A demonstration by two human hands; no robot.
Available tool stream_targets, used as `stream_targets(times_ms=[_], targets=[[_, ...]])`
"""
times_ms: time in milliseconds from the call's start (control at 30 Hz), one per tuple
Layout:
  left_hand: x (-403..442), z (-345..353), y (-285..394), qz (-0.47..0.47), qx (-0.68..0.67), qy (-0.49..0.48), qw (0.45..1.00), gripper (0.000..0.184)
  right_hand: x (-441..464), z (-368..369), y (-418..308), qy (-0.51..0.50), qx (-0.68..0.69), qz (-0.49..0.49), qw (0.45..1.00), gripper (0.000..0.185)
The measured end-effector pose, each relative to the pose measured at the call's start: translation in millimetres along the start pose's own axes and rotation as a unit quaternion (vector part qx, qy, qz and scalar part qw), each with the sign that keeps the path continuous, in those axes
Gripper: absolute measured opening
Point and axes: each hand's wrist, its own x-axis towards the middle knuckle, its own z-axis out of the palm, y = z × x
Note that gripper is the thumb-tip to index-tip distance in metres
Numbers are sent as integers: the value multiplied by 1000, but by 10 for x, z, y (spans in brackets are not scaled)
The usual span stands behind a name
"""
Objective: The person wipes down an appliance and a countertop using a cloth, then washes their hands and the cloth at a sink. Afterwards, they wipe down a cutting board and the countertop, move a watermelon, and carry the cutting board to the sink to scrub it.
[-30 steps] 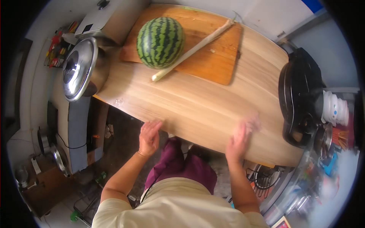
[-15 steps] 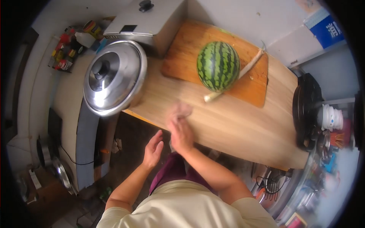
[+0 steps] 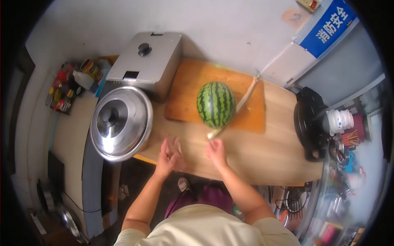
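Observation:
My left hand [image 3: 165, 161] is closed on a crumpled pinkish-brown cloth [image 3: 178, 155] at the table's front edge; the cloth is blurred. My right hand [image 3: 217, 153] hovers over the front of the table, its fingers curled together with nothing seen in them. Just beyond those fingertips lies the pale cut end of a long leek [image 3: 245, 99]; I cannot tell whether they touch. A whole striped watermelon [image 3: 216, 104] rests on the wooden cutting board [image 3: 180, 96], and the leek runs along its right side, its near end past the board's edge.
At the left stands a pot with a domed steel lid [image 3: 133, 108]. Behind it is a grey metal box [image 3: 158, 53] with a black knob. A black round appliance [image 3: 308, 123] is at the table's right end, beside white cups [image 3: 340, 121]. Bottles [image 3: 84, 80] crowd the left corner.
The cloth, at my right hand before, is now in my left hand. My right hand has moved right, close to the leek's end. The camera view has shifted; melon and leek stay put.

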Motion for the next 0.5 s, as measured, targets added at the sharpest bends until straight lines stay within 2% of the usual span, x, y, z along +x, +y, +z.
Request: stream_targets(times_ms=[67, 167, 200, 300, 333, 433, 500], targets=[[79, 65, -125, 16, 106, -6, 994, 71, 148, -56, -282, 15, 133, 151, 979, 21], [-3, 231, 241, 39, 316, 64, 946, 70, 535, 38, 22, -11, 195, 95, 976, 31], [-34, 342, 371, -15, 383, 98, 919, 67, 545, -1, -58, -28, 187, 122, 974, 30], [-5, 561, 541, 48, 478, 139, 866, 65, 503, -226, -122, -22, 236, 160, 958, 27], [28, 644, 585, 60, 451, 130, 881, 63, 410, -367, -174, 3, 266, 121, 956, 24], [158, 1008, 725, 149, 414, 113, 891, 62, 235, -984, -7, -8, 304, 71, 950, 19], [230, 1336, 884, 226, 406, 98, 880, 56, 153, -1517, 123, 7, 268, 25, 963, 17]])
